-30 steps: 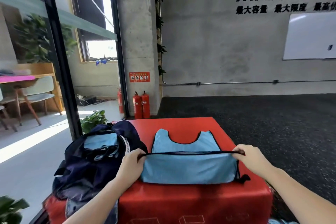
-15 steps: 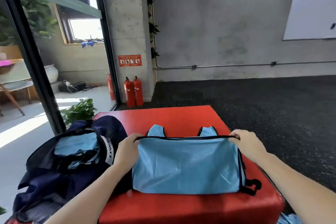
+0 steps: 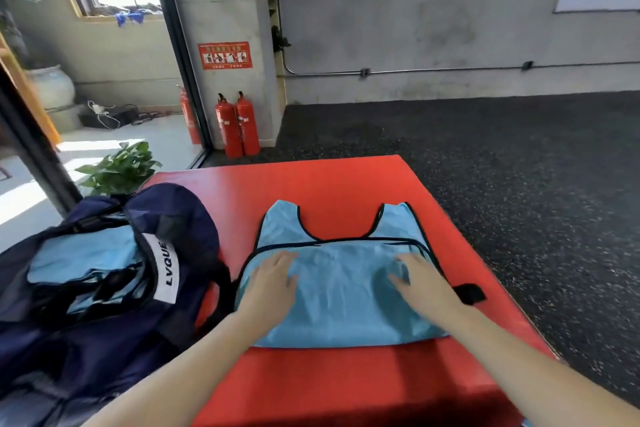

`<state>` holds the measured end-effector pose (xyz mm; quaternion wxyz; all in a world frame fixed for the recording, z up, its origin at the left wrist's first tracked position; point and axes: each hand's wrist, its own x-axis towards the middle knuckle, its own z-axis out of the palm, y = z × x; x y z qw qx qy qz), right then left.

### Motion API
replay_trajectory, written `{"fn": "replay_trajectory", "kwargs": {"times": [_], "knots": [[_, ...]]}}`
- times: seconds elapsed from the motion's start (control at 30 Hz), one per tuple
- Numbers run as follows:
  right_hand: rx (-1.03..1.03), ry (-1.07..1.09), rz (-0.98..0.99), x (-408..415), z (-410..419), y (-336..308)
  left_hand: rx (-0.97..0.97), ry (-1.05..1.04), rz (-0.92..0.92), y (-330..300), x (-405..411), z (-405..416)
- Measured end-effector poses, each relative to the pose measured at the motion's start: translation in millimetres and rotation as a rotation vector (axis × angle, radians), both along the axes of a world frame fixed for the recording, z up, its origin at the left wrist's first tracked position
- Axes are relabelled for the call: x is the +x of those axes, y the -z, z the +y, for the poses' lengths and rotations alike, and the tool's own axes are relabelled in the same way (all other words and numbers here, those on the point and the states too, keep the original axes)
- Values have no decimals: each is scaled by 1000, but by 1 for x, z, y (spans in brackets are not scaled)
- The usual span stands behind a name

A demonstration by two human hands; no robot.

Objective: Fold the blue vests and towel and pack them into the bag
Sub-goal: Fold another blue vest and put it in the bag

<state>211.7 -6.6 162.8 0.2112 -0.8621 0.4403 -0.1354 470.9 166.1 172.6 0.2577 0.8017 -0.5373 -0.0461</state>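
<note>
Now | vest (image 3: 341,302) folded | left hand (image 3: 273,282), right hand (image 3: 420,282) flat atop

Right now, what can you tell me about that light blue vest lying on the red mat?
The light blue vest is thin, slightly wrinkled fabric edged with dark piping. It lies flat on the red mat, folded once so its lower half covers the body, with the two shoulder straps and scooped neckline showing at the far side. A black tab sticks out at its right edge. The left hand and right hand press flat on it, fingers straight. The navy bag sits just to its left.
</note>
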Motion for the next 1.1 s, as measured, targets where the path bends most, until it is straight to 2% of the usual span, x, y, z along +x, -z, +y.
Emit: {"fn": "replay_trajectory", "kwargs": {"times": [0.13,0.33,0.5,0.8,0.93,1.1], "knots": [[-159,-58,185,-6,27,26,245,37,-157,26,-20,18],[-160,-23,320,-36,48,25,371,-30,-279,37,-20,49],[-181,11,362,-54,67,17,475,-9,-198,25,-52,71],[-338,267,426,-55,77,-13,559,-34,-104,18,-96,98],[-291,258,326,-27,67,-17,450,-102,-98,2,-86,83],[-170,67,78,40,61,-15,187,-171,42,-8,-33,47]]}}
